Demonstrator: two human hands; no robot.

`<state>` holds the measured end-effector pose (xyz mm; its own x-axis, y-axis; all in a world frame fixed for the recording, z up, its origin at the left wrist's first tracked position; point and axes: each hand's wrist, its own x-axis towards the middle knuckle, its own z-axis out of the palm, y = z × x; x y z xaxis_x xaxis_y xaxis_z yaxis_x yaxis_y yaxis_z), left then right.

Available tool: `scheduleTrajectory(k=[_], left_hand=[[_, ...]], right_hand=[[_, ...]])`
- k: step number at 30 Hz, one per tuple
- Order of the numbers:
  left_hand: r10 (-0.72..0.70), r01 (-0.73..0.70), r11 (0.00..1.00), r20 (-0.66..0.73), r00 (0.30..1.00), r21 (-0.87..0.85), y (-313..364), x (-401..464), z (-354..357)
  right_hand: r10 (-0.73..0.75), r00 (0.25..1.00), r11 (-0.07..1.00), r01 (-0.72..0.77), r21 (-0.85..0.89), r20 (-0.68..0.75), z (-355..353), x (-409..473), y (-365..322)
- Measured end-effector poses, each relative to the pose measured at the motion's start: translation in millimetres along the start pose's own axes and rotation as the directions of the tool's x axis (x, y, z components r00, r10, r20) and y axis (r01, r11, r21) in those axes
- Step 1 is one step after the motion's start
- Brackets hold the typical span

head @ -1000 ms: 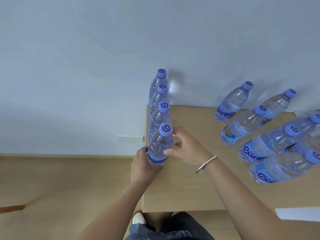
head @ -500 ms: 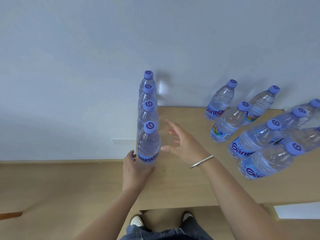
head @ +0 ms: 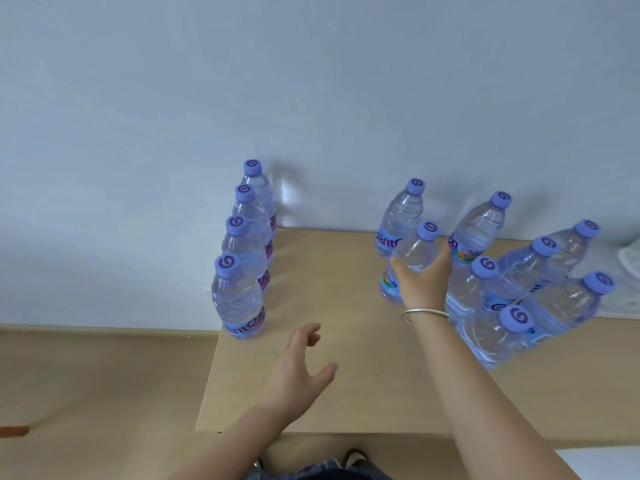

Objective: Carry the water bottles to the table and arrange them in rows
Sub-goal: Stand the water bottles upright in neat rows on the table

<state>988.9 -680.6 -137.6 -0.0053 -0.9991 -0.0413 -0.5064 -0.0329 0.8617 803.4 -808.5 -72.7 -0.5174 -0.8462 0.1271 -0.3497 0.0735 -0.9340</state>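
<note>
Several clear water bottles with blue caps stand in a straight row (head: 239, 299) along the left edge of the wooden table (head: 329, 393). A loose cluster of several more bottles (head: 519, 292) stands at the right. My right hand (head: 424, 282), with a silver bangle on the wrist, wraps thumb and fingers around one bottle (head: 414, 252) at the cluster's left side. My left hand (head: 299, 368) hovers above the table with fingers spread and holds nothing.
A pale wall rises right behind the table. The table's left edge runs just beside the row, with wooden floor (head: 97, 386) below. Something white (head: 627, 268) lies at the far right of the table. My shoes show under the front edge.
Both hands let go of the nearest bottle in the row. My right hand swung right and took hold of a bottle in the cluster. My left hand drew back over the table.
</note>
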Motion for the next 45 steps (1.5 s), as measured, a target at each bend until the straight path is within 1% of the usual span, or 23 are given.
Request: scheduleTrajectory(k=[5,7,10,13,16,18,21,25,27,30,32,34,35,36,38,39,40,42,43,44,45], left_hand=[[0.005,-0.004,0.998,-0.017,1.0,0.059,9.5,4.6,8.5],[0.019,-0.018,0.995,-0.013,1.0,0.098,9.8,1.9,12.9],[0.004,-0.002,0.992,-0.008,1.0,0.127,8.7,-4.0,21.7],[-0.038,0.042,0.99,-0.029,0.999,0.132,13.1,-3.0,27.6],[-0.075,0.083,0.989,-0.067,0.995,0.121,26.1,9.0,27.5],[-0.065,0.077,0.991,-0.109,0.992,0.111,37.2,19.6,24.5],[-0.011,0.029,0.995,-0.186,0.982,0.095,57.0,31.1,19.8],[0.068,-0.101,0.992,-0.378,0.923,-0.07,83.8,29.8,15.5],[0.073,-0.131,0.986,-0.443,0.893,-0.101,97.3,26.2,13.4],[0.074,-0.178,0.969,-0.484,0.872,-0.172,118.5,20.7,12.7],[0.082,-0.224,0.947,-0.499,0.863,-0.23,132.2,15.6,12.4],[0.092,-0.273,0.905,-0.474,0.876,-0.328,143.5,10.2,12.0],[0.101,-0.29,0.873,-0.437,0.894,-0.392,148.6,7.4,11.6],[0.114,-0.298,0.839,-0.388,0.914,-0.455,154.0,4.5,11.1],[0.156,-0.291,0.779,-0.278,0.948,-0.555,164.4,-2.2,10.0],[0.164,-0.269,0.757,-0.225,0.96,-0.595,166.7,-3.5,9.7],[0.166,-0.235,0.72,-0.167,0.972,-0.653,172.2,-5.8,7.6],[0.204,-0.134,0.655,0.003,0.979,-0.743,176.4,-10.1,3.6],[0.195,-0.084,0.652,0.059,0.979,-0.754,176.8,-12.7,1.7],[0.152,-0.017,0.661,0.111,0.982,-0.751,179.1,-14.7,-1.7],[0.071,0.062,0.685,0.151,0.986,-0.726,175.2,-14.5,-1.9]], right_hand=[[0.052,0.999,0.999,-0.052,-0.016,0.002,15.8,24.2,12.1],[0.098,0.995,0.995,-0.098,-0.007,0.004,17.1,29.8,16.6],[0.09,0.996,0.996,-0.09,-0.011,0.025,16.3,30.5,19.6],[0.063,0.993,0.997,-0.067,0.036,0.096,10.2,18.1,15.1],[0.008,0.974,0.996,-0.029,0.088,0.226,-0.4,4.3,-0.7],[-0.071,0.95,0.993,0.04,0.108,0.305,-9.5,-2.1,-19.9],[-0.162,0.906,0.98,0.102,0.169,0.391,-24.7,-9.5,-55.0],[-0.283,0.854,0.946,0.171,0.277,0.437,-47.6,-14.9,-96.5],[-0.316,0.823,0.935,0.185,0.304,0.472,-58.4,-14.4,-111.6],[-0.342,0.767,0.926,0.174,0.336,0.543,-74.1,-11.1,-129.3],[-0.374,0.704,0.909,0.15,0.389,0.604,-85.2,-6.9,-139.4],[-0.397,0.626,0.888,0.076,0.454,0.671,-95.3,-3.0,-146.4],[-0.409,0.594,0.876,0.043,0.48,0.693,-99.2,-0.9,-148.2],[-0.426,0.575,0.863,0.027,0.504,0.698,-101.5,1.7,-148.2],[-0.427,0.563,0.854,-0.008,0.521,0.708,-102.4,6.5,-148.1],[-0.41,0.545,0.851,-0.06,0.522,0.731,-102.2,8.4,-148.1],[-0.404,0.501,0.828,-0.156,0.538,0.766,-101.3,9.9,-147.7],[-0.455,0.36,0.711,-0.403,0.576,0.814,-100.1,10.0,-147.2],[-0.488,0.297,0.662,-0.488,0.569,0.821,-99.5,9.3,-146.7],[-0.51,0.252,0.639,-0.529,0.558,0.823,-98.9,8.6,-146.0],[-0.527,0.214,0.628,-0.554,0.547,0.822,-97.8,7.6,-145.0]])
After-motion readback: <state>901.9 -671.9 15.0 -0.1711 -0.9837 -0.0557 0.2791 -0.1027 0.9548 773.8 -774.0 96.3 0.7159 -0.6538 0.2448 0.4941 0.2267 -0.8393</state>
